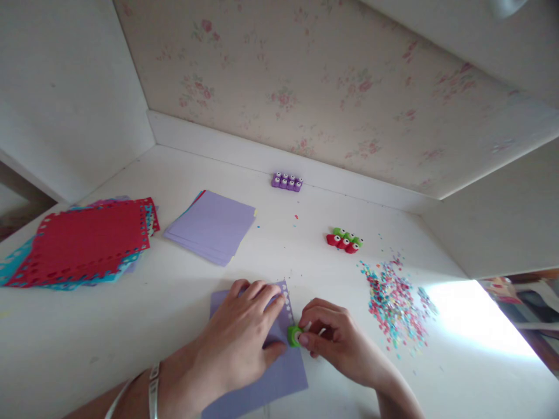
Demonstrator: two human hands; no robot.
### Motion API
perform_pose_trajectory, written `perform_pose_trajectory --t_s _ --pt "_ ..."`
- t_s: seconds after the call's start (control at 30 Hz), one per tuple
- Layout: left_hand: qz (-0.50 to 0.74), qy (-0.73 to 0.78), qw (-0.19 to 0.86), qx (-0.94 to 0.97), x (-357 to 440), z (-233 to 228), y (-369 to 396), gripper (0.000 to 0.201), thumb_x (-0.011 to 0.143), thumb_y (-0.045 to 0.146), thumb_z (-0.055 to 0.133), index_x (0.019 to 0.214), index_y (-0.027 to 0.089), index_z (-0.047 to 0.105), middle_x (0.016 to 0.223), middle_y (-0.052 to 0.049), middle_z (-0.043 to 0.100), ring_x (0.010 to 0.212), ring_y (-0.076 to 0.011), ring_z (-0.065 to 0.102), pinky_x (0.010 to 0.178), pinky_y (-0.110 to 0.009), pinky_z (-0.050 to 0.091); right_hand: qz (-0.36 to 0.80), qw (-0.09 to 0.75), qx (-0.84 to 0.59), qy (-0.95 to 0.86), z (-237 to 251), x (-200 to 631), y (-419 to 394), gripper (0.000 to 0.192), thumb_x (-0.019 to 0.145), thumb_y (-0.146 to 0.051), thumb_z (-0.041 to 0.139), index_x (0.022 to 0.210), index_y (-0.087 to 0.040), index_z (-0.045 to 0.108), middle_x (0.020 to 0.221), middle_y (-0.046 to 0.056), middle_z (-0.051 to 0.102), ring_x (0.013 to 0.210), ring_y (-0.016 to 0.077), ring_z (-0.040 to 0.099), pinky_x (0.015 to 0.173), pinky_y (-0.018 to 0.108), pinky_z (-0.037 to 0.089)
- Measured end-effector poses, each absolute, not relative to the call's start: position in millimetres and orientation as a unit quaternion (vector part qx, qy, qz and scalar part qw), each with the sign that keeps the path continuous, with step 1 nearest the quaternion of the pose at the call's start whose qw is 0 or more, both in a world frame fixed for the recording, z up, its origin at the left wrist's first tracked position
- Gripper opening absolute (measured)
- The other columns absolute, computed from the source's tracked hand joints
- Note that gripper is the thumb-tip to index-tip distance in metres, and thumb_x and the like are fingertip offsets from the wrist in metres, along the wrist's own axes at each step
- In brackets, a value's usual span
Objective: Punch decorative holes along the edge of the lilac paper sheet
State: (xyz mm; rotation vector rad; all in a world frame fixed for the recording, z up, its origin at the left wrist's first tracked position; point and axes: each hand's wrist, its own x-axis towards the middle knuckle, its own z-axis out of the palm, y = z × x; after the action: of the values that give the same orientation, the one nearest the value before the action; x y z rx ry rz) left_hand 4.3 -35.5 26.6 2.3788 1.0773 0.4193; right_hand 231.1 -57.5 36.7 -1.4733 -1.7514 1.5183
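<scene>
R hand: fingers curled shut round small green plastic paper punch, set on R edge of the lilac square paper sheet. L hand: flat, fingers spread, pressing sheet to white table; holds nothing. Sheet lies at near table edge, between both hands; a row of punched holes shows along its R edge above punch.

To do well (my judgement): keep L palm weight on sheet so it can't skate; slide punch fully onto edge, square to it; space next hole even w/ last one; press straight down, no twist.

Outward: confetti heap of multicolour paper bits to R. Red-and-green cluster of small punches beyond. Purple punch block by back wall. Stack of plain lilac sheets centre-L. Pile of red and blue hole-edged sheets far L.
</scene>
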Motion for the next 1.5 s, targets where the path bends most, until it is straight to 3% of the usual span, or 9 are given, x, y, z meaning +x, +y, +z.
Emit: perform_pose_trajectory --t_s 0.23,0.43,0.57,0.87,1.5 --pt "0.168 0.357 0.246 0.885 5.7 10.3 -32.8 0.043 0.094 0.038 0.060 0.133 0.021 0.056 0.145 -0.007 0.054 0.136 -0.0248 0.045 0.121 -0.049 0.020 0.440 0.124 -0.604 -0.653 42.6 233.2 -71.6 0.026 0.093 -0.041 0.062 0.080 -0.019 0.058 0.079 0.000 0.059 0.066 0.0115 0.055 0.057 0.023 0.043" --pt "0.151 0.336 0.237 0.899 6.3 6.6 -35.1 0.059 0.093 0.053 0.056 0.140 0.017 0.052 0.154 -0.011 0.043 0.144 -0.0288 0.035 0.123 -0.053 0.015 0.439 -0.005 -0.606 -0.664 50.0 235.4 -69.5 0.053 0.097 -0.051 0.048 0.057 -0.018 0.044 0.054 -0.005 0.037 0.052 0.0088 0.031 0.048 0.025 0.024" --pt "0.133 0.336 0.227 0.904 8.0 4.1 -37.7 0.080 0.083 0.065 0.062 0.143 0.014 0.048 0.157 -0.015 0.037 0.147 -0.0322 0.029 0.123 -0.056 0.009 0.483 -0.047 -0.610 -0.626 54.1 238.2 -64.6 0.055 0.095 -0.057 0.047 0.057 -0.017 0.053 0.050 -0.003 0.042 0.048 0.0088 0.034 0.046 0.024 0.026" --pt "0.166 0.336 0.271 0.887 10.5 2.0 -43.4 0.072 0.083 0.059 0.066 0.142 0.021 0.049 0.156 -0.011 0.038 0.144 -0.0309 0.035 0.124 -0.055 0.007 0.519 -0.081 -0.630 -0.572 55.7 240.4 -59.1 0.060 0.091 -0.065 0.049 0.057 -0.017 0.057 0.047 -0.003 0.041 0.046 0.0093 0.036 0.045 0.024 0.026" --pt "0.136 0.321 0.253 0.902 8.6 0.9 -44.9 0.079 0.082 0.060 0.067 0.145 0.018 0.044 0.158 -0.012 0.035 0.145 -0.0291 0.033 0.124 -0.051 -0.003 0.540 -0.104 -0.632 -0.546 57.0 238.4 -52.5 0.056 0.091 -0.059 0.053 0.055 -0.017 0.055 0.045 -0.004 0.038 0.045 0.0086 0.033 0.044 0.023 0.024"
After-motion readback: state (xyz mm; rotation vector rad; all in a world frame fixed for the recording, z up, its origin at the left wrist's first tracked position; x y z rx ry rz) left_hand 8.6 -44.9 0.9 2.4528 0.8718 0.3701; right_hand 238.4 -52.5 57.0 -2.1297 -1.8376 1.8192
